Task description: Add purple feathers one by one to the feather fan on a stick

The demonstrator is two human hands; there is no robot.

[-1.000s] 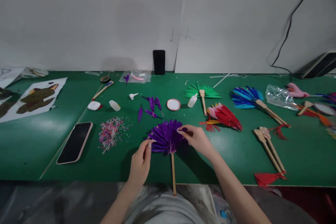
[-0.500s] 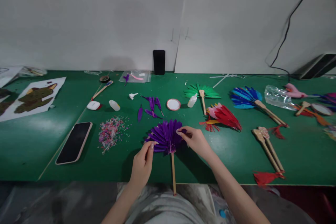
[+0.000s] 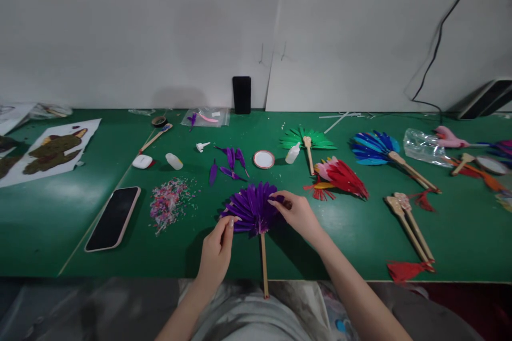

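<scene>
A purple feather fan (image 3: 256, 208) with a thin wooden handle is spread out in front of me, its handle pointing down past the table edge. My left hand (image 3: 218, 248) pinches the fan's lower left edge between thumb and fingers. At the upper right edge, my right hand (image 3: 298, 213) pinches the feathers in the same way. Just beyond the fan lie loose purple feathers (image 3: 231, 160), a round white lid with a red rim (image 3: 264, 159) and a small white glue bottle (image 3: 293, 153).
Left of the fan are colourful confetti bits (image 3: 170, 202), a phone (image 3: 114, 218) and another small bottle (image 3: 174, 161). To the right lie a green fan (image 3: 308, 141), red feathers (image 3: 344, 178), a blue fan (image 3: 376, 148) and wooden handles (image 3: 410, 229). A white partition (image 3: 160, 37) stands behind.
</scene>
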